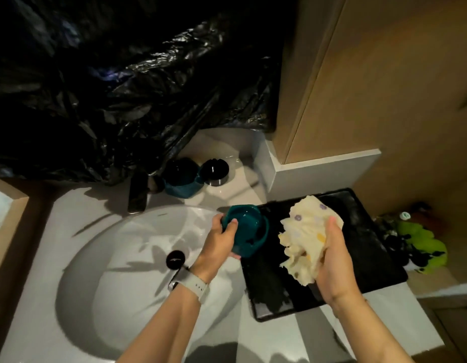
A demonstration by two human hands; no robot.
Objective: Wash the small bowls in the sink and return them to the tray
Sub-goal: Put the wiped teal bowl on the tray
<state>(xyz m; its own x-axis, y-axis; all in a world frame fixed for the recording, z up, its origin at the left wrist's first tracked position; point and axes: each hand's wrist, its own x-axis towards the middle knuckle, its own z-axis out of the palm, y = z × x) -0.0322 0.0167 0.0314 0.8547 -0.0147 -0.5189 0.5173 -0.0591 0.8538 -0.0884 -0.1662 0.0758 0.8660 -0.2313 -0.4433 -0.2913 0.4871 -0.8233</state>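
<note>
Holding a teal small bowl (244, 227) in my left hand (221, 241), I am keeping it tilted above the gap where the sink (101, 258) meets the black tray (371, 258), its opening facing up and toward the cloth, presumably so its inside is reachable for wiping. The left fingers are curling round the bowl's near wall, thumb pressing the rim. Behind, on the desk (235, 184), more bowls (181, 176) are standing near the tap (137, 192), probably awaiting their turn. To the right, my right hand (332, 260) is hovering over the tray, its fingers bunching a cream patterned cloth (303, 237); I judge drying comes next. The tray is lying just beside the sink, keeping the return short.
</note>
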